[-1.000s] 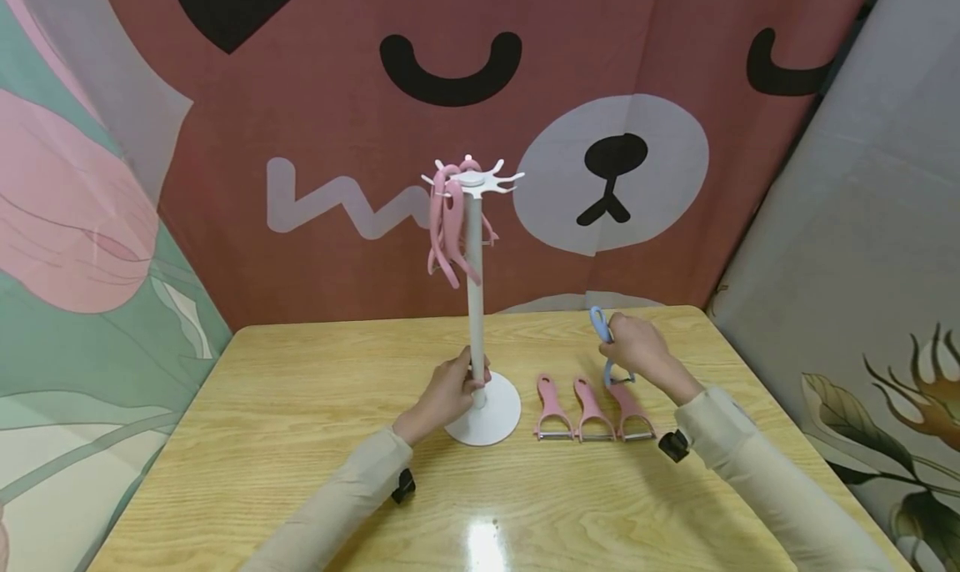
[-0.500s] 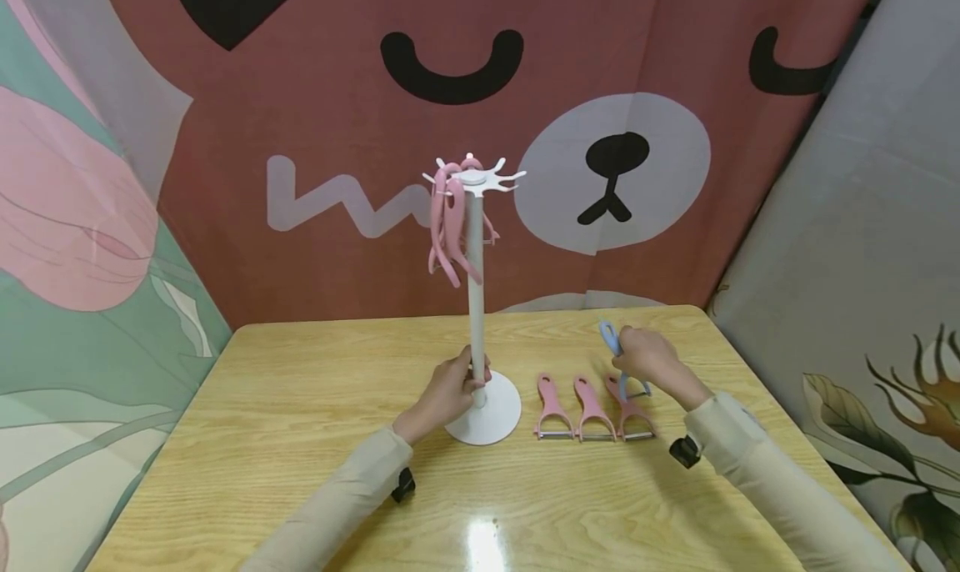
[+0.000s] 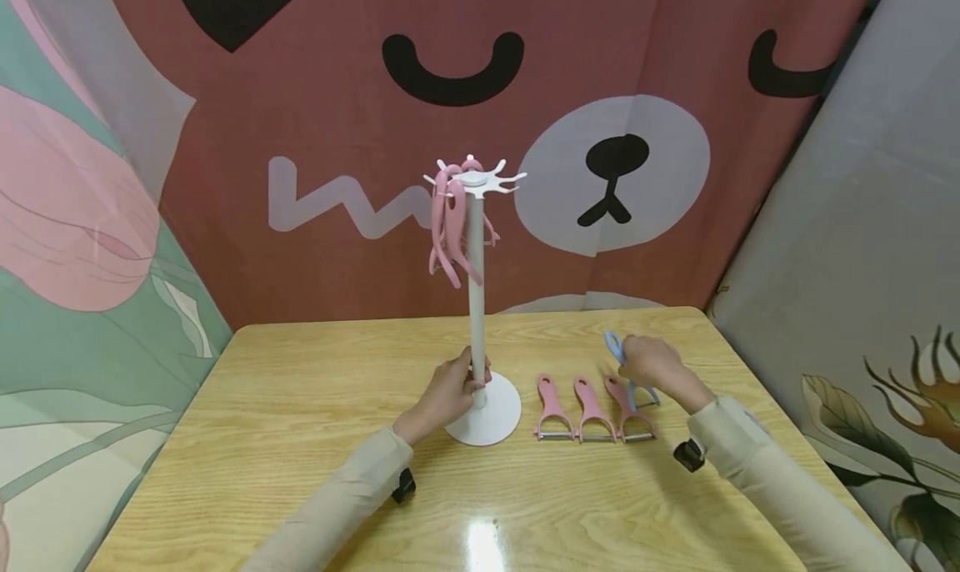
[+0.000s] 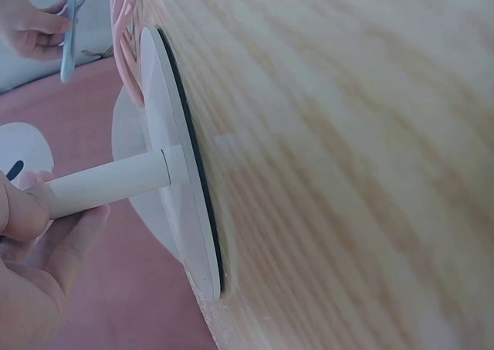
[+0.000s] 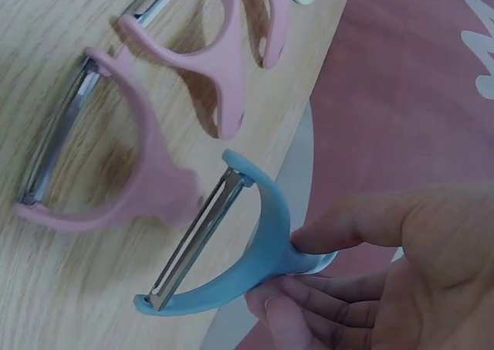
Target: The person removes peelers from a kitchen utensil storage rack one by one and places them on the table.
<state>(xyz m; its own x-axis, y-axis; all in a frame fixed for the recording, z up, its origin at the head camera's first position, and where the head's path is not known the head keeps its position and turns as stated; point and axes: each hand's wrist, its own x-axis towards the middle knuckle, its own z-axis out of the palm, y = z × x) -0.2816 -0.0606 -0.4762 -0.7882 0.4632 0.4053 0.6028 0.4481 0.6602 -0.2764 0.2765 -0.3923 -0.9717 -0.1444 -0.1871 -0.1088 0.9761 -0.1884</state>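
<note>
I see a blue peeler [image 5: 268,261] held in the air above the table, its smooth, plastic-looking frame curving into a Y-shaped fork, with a narrow slotted metal blade strung between the tips. The right hand [image 3: 654,362] pinches it by the handle, thumb on one side and fingers curled on the other, so the fork hangs tilted downward and, from above, overlaps the rightmost of three pink peelers [image 3: 587,398]. Those lie flat in a row, glossy and of the same rounded fork shape, blades toward the person. Just beside them stands a white stand [image 3: 476,305], a slim round pole rising upright from a thin disc base. The left hand [image 3: 446,393] has its fingers wrapped round the pole's lower part. At the top, slender prongs spread like a star, and hanging pink peelers [image 3: 453,222] bunch mostly on the left side. Underneath is a pale table [image 3: 300,464] with streaky wood grain, and behind it hangs a reddish cloth [image 3: 352,280] with soft creases and a drawn animal face
</note>
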